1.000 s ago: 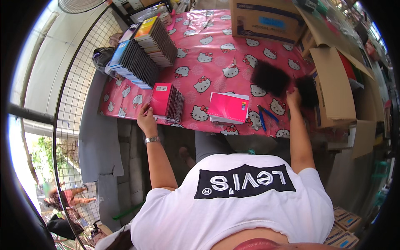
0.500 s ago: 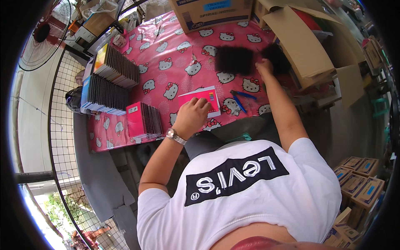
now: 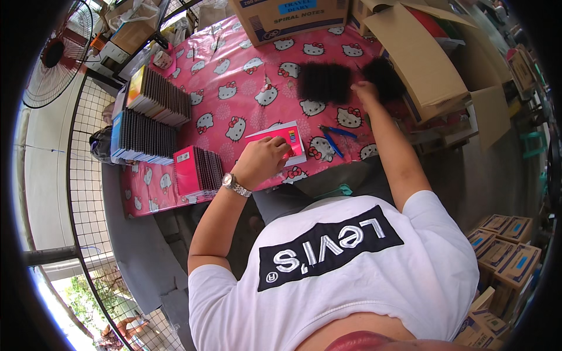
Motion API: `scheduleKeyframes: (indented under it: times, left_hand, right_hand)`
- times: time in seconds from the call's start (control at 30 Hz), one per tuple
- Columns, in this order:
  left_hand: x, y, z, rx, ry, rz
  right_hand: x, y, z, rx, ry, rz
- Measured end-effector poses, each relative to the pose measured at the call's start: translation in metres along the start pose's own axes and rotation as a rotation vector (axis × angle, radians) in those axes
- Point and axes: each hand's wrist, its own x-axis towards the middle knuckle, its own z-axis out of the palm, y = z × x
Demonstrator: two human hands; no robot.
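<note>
Left hand (image 3: 266,155) and right hand (image 3: 366,93) were positioned over the bench (image 3: 234,108).
The left hand lay on pink-covered sheets (image 3: 297,140); the right hand was beside two black bundles (image 3: 324,83). Blue-handled pliers (image 3: 333,144) lay right of the sheets.

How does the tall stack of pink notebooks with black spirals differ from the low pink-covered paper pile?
The tall pink notebook stack shows black spirals along its right side; the low pink-covered paper pile shows none. The stack stands high, while the pile lies low. The bare left hand rests on the pile; neither hand touches the stack. Both have pink covers and sit on the pink cat-print tablecloth.
</note>
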Motion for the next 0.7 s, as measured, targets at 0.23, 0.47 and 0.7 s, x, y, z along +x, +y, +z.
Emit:
scheduleKeyframes:
  times: [0.23,0.47,0.7]
  left_hand:
    - [0.003,-0.004,-0.007,-0.066,-0.068,-0.001]
    - [0.006,-0.001,-0.013,-0.073,-0.058,0.001]
    - [0.018,0.004,-0.044,0.027,0.302,-0.106]
  right_hand:
    - [-0.046,-0.032,-0.032,0.851,-0.203,0.004]
    - [-0.153,-0.058,-0.026,0.842,-0.571,-0.014]
    - [-0.217,-0.077,-0.009,0.555,-0.691,-0.134]
